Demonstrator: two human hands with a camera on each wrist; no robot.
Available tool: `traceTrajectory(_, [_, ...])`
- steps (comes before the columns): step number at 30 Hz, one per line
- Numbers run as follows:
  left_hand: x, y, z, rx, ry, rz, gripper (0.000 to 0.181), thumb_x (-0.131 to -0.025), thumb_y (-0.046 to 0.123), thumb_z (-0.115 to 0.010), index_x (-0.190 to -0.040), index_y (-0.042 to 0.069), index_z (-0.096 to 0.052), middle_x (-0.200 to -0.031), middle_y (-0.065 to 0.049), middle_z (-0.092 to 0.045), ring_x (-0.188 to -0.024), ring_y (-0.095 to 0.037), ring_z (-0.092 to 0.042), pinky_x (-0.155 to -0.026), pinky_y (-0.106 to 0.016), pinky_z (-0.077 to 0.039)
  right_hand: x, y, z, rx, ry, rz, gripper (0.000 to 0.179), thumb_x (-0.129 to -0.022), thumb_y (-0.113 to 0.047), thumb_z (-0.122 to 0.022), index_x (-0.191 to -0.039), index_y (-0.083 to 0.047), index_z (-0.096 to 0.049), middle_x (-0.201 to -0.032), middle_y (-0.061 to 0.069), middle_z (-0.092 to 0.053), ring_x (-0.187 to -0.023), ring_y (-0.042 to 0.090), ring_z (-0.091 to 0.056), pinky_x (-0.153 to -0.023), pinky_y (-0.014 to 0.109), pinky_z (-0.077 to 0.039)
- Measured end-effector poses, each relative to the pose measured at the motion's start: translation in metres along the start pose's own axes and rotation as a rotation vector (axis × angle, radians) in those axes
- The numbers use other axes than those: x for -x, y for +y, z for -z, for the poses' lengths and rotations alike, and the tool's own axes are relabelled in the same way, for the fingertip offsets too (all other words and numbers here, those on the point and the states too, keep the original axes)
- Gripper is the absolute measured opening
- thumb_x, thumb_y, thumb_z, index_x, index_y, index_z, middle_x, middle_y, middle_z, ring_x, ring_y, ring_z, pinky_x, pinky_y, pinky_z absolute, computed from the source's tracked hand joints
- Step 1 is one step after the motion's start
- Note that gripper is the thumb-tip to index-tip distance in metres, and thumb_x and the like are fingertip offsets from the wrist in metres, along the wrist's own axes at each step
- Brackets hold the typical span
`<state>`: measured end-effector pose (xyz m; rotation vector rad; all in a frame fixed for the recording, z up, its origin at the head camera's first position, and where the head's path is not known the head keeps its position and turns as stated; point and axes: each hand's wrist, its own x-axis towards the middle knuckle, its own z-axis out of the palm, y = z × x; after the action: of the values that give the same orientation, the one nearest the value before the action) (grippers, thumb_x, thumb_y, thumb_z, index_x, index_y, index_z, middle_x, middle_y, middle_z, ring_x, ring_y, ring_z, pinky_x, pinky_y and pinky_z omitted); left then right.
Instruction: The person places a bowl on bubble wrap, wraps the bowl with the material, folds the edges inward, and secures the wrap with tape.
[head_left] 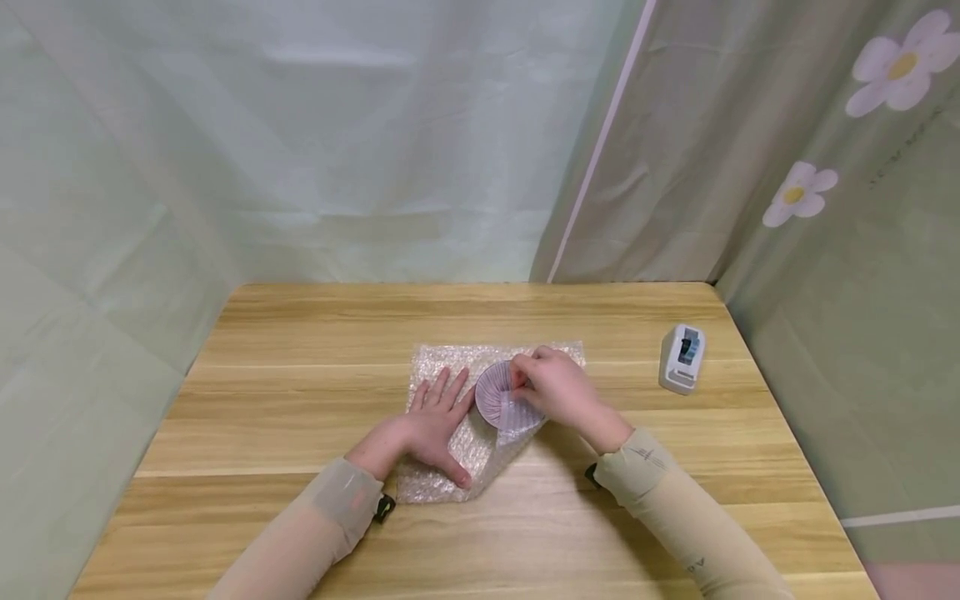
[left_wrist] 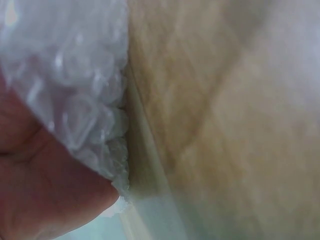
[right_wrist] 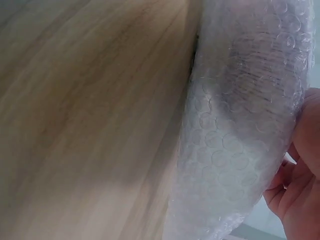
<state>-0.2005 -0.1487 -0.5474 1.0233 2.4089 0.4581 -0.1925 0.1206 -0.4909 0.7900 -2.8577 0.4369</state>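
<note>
A sheet of bubble wrap [head_left: 476,442] lies on the table, and on it rests a round lilac dish [head_left: 491,390] with fine ridges. My left hand [head_left: 433,427] presses the wrap left of the dish, its fingers spread and straight. In the left wrist view, the wrap's edge [left_wrist: 95,85] covers part of that hand. My right hand [head_left: 561,390] pinches a flap of the wrap, drawn over the near right part of the dish. Through the wrap [right_wrist: 215,155], the right wrist view shows the dish's ridges [right_wrist: 260,75] faintly; the fingers are beside it.
A white and grey tape dispenser [head_left: 681,362] stands toward the right side of the wooden table [head_left: 300,400]. Pale green curtains [head_left: 375,150] hang behind and at both sides of the table.
</note>
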Motion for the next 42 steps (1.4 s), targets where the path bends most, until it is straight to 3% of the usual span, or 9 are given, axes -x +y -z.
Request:
traceTrajectory(10, [0.006,0.013,0.013,-0.006,-0.048,0.035,0.151,-0.067,0.071,-0.09,-0.171,0.005,-0.004,-0.175,-0.018,0.025,-0.157,-0.044,0.029,-0.124,-0.063,0.016,-0.005,-0.005,-0.004,0.123,-0.032,0.086,0.033,-0.08,-0.024,-0.095,-0.083,-0.023,-0.062,-0.074,-0.011,-0.059,-0.079,0.017,-0.055,-0.078,0.038,-0.051])
traceTrajectory(15, [0.007,0.012,0.012,0.012,-0.036,0.019,0.153,-0.065,0.074,-0.089,-0.171,0.004,-0.005,-0.175,-0.018,0.025,-0.157,-0.043,0.029,-0.124,-0.064,0.016,-0.006,-0.005,-0.006,0.161,-0.039,0.116,0.034,-0.08,-0.026,-0.095,-0.081,-0.021,-0.06,-0.073,-0.009,-0.059,-0.078,0.019,-0.056,-0.077,0.038,-0.051])
traceTrajectory(21, [0.001,0.0,0.0,0.02,0.006,-0.015,0.156,-0.062,0.08,-0.087,-0.171,0.004,-0.005,-0.175,-0.017,0.025,-0.157,-0.044,0.029,-0.122,-0.068,0.018,-0.007,-0.007,-0.007,0.189,-0.041,0.105,0.036,-0.079,-0.026,-0.095,-0.079,-0.022,-0.059,-0.071,-0.009,-0.059,-0.074,0.019,-0.055,-0.069,0.036,-0.049])
traceTrajectory(28, [0.004,0.005,0.006,0.046,-0.012,-0.013,0.155,-0.063,0.079,-0.087,-0.171,0.003,-0.005,-0.174,-0.017,0.026,-0.156,-0.044,0.03,-0.122,-0.066,0.018,-0.007,-0.013,-0.004,0.231,-0.023,0.03,0.034,-0.077,-0.031,-0.097,-0.076,-0.023,-0.064,-0.078,-0.008,-0.073,-0.076,0.02,-0.053,-0.068,0.036,-0.048])
traceTrajectory(36, [0.006,0.006,0.008,0.006,-0.004,0.003,0.152,-0.065,0.074,-0.089,-0.171,0.004,-0.005,-0.175,-0.018,0.024,-0.157,-0.044,0.027,-0.124,-0.065,0.016,-0.006,-0.017,-0.003,0.27,-0.056,-0.108,0.034,-0.073,-0.041,-0.097,-0.078,-0.023,-0.069,-0.078,-0.008,-0.072,-0.076,0.019,-0.053,-0.07,0.037,-0.046])
traceTrajectory(42, [0.011,0.007,0.014,0.018,0.034,-0.04,0.14,-0.07,0.066,-0.09,-0.171,0.006,-0.015,-0.176,-0.018,0.017,-0.159,-0.045,0.02,-0.126,-0.065,0.01,-0.006,-0.02,-0.005,0.303,-0.059,-0.156,0.036,-0.07,-0.043,-0.098,-0.087,-0.021,-0.074,-0.079,-0.006,-0.072,-0.077,0.018,-0.056,-0.073,0.038,-0.05])
